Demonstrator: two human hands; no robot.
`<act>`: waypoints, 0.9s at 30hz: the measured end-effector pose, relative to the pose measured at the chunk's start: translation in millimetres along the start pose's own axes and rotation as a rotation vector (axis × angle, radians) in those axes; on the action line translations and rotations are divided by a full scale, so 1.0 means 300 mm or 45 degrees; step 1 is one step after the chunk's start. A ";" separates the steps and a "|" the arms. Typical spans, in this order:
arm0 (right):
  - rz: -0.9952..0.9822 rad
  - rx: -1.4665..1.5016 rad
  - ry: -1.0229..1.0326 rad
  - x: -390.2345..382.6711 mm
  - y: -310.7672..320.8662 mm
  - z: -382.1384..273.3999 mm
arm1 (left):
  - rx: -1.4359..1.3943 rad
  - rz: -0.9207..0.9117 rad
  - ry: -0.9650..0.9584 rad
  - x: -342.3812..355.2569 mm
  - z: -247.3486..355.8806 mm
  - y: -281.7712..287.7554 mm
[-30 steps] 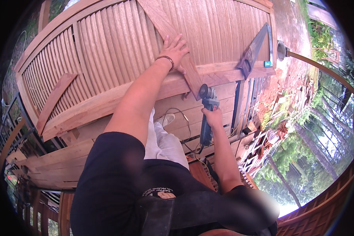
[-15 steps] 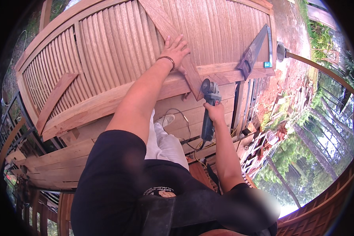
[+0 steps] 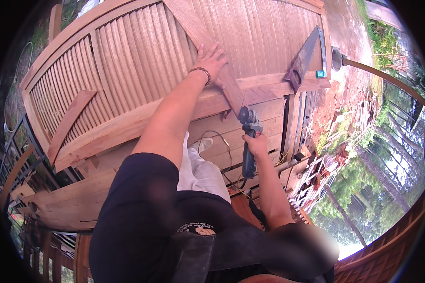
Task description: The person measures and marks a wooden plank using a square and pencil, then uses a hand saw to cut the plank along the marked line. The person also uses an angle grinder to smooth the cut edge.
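My left hand (image 3: pixel 210 63) lies open with spread fingers on a wooden board (image 3: pixel 233 89) that crosses a slatted wooden shutter panel (image 3: pixel 127 56) diagonally, its thumb by the board's edge. My right hand (image 3: pixel 257 144) grips an angle grinder (image 3: pixel 249 162), whose disc (image 3: pixel 243 114) is at the board's lower end; whether they touch I cannot tell. A handsaw (image 3: pixel 301 66) lies on the panel's right part, beside a small blue object (image 3: pixel 320 73). A separate short strip of wood (image 3: pixel 68 122) rests over the slats at the left.
Below the panel are wooden planks (image 3: pixel 259 118), my legs, a shoe and cables (image 3: pixel 229 151). A curved post (image 3: pixel 387 80) with a round metal end stands at the right, before dirt ground and piled wood scraps. Dark metal railings (image 3: pixel 19 155) are at the left.
The grinder in my right hand rose slightly half a second ago and now sits a little lower, at the board's end. My left hand stays on the board.
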State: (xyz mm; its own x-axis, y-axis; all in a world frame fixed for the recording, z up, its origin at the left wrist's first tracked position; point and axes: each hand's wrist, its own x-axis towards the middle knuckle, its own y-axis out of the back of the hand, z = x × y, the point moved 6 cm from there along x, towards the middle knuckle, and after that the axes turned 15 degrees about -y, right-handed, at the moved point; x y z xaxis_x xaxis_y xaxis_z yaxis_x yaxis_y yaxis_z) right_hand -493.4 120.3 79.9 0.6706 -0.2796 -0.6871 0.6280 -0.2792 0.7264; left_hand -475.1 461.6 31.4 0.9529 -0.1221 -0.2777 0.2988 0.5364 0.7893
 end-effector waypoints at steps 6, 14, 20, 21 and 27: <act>-0.069 -0.034 -0.047 0.002 -0.062 0.122 | -0.015 0.058 -0.007 0.008 -0.002 -0.004; -0.329 0.555 -0.356 -0.104 -0.084 0.500 | 0.066 -0.058 0.020 0.045 0.024 -0.013; -0.557 1.170 -0.524 -0.175 -0.036 0.762 | 0.278 -0.185 0.125 0.028 0.061 0.036; -0.639 1.331 -0.577 -0.167 -0.069 0.819 | 0.301 -0.022 0.084 0.011 0.070 0.041; -0.779 1.960 -0.512 -0.233 -0.090 0.965 | -0.401 0.086 -0.311 -0.213 0.584 -0.278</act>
State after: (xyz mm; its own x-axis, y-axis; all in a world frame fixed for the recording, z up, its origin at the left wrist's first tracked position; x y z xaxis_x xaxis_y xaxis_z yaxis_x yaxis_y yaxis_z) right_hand -671.5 -118.5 104.9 0.2082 0.0686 -0.9757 -0.3590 -0.9226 -0.1415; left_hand -551.8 278.4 79.1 0.9655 -0.2527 -0.0627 0.2408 0.7751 0.5841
